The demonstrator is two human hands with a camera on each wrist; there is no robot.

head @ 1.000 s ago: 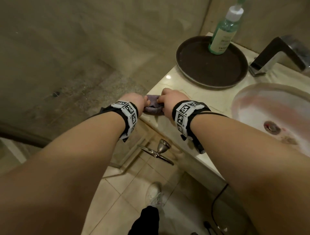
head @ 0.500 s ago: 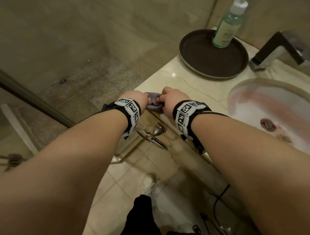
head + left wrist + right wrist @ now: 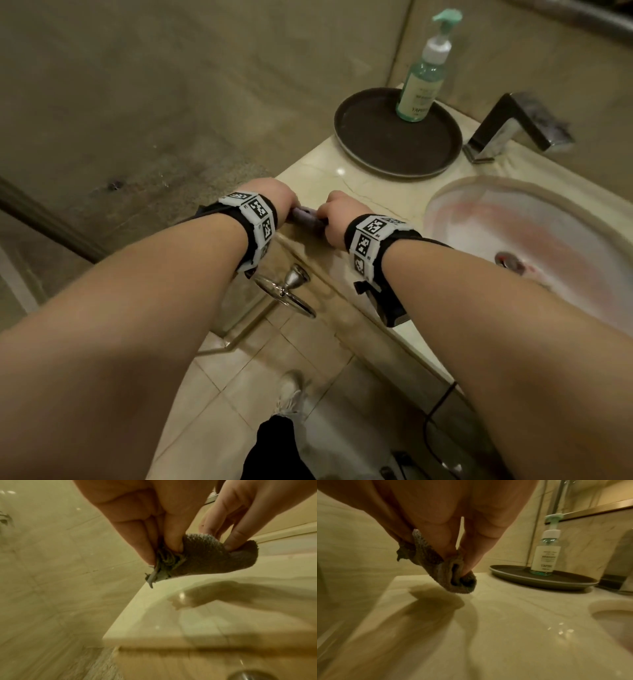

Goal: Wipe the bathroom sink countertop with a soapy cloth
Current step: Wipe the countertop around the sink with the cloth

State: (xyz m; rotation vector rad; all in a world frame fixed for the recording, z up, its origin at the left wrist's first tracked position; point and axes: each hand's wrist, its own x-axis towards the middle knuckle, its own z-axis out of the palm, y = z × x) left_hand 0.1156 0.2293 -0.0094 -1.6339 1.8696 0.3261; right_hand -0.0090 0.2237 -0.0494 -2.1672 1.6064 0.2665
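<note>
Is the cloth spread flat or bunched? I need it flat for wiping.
Bunched: the cloth is crumpled, pinched between the left hand and right hand above the countertop.

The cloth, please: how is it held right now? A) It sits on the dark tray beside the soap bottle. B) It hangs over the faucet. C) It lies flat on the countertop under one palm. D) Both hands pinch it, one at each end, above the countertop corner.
D: the left hand and the right hand each pinch an end of the cloth, which hangs just above the countertop.
</note>
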